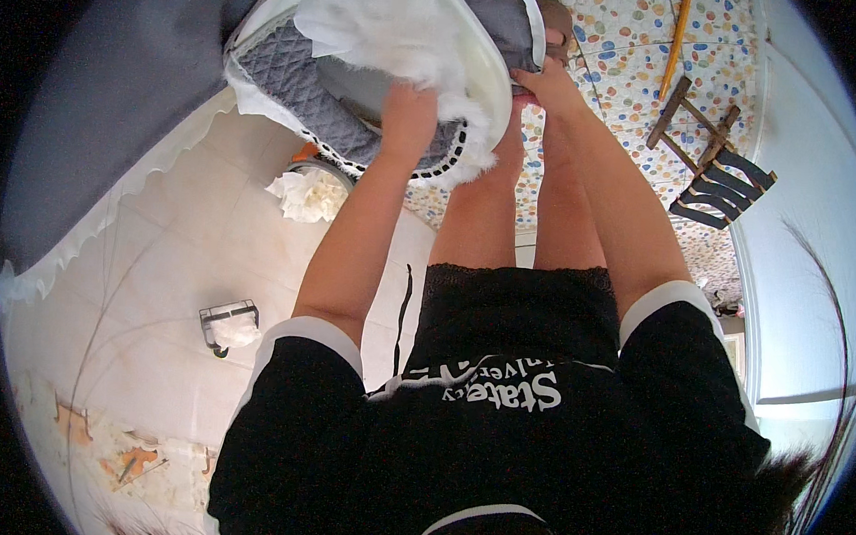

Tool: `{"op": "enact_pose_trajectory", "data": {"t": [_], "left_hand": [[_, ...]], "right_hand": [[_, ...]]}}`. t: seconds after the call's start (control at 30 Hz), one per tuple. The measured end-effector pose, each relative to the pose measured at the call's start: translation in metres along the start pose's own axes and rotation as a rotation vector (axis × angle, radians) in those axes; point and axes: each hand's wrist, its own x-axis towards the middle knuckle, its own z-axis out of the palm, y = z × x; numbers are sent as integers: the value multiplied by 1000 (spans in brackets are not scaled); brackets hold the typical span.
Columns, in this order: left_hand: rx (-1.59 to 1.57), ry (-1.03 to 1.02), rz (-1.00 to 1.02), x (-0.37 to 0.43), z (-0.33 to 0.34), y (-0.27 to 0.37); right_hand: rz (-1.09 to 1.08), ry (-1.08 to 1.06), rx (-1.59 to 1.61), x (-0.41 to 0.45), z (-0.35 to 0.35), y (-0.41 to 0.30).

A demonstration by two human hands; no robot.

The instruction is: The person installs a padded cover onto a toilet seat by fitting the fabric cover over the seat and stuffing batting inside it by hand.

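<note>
A pale, smooth-rimmed tub-like piece (488, 64) is before me, with white fluffy fabric (380, 25) spread over it. Inside shows a grey quilted lining (286, 64), its curved edge marked with black-and-white stitching. My left hand (408, 118) reaches into the opening, its fist-like grip at the white fluff; the fingertips are hidden. Beside the rim, my right hand (551, 88) pinches a grey cloth with a white border (504, 22), thumb on top. That cloth hangs above my bare knees. The upper part of the piece runs out of view.
A large grey cover with a frilled edge (115, 115) fills the left. Below it stand a bin with a crumpled white liner (314, 193) and a small black wire holder (228, 325). At right, a wooden stool with dark straps (721, 164) lies near a yellow stick (676, 46).
</note>
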Motion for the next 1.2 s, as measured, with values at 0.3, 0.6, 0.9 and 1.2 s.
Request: {"op": "enact_pose_trajectory", "data": {"t": [0.3, 0.6, 0.9, 1.2], "left_hand": [[-621, 125, -188, 11, -4, 3], [-613, 267, -37, 47, -25, 42], [-279, 341, -243, 86, -69, 45], [-78, 8, 90, 105, -94, 4]], "right_hand": [[-404, 618, -356, -28, -2, -21], [-288, 137, -191, -41, 7, -5], [-511, 155, -414, -33, 9, 18], [-754, -96, -656, -35, -49, 58]]}}
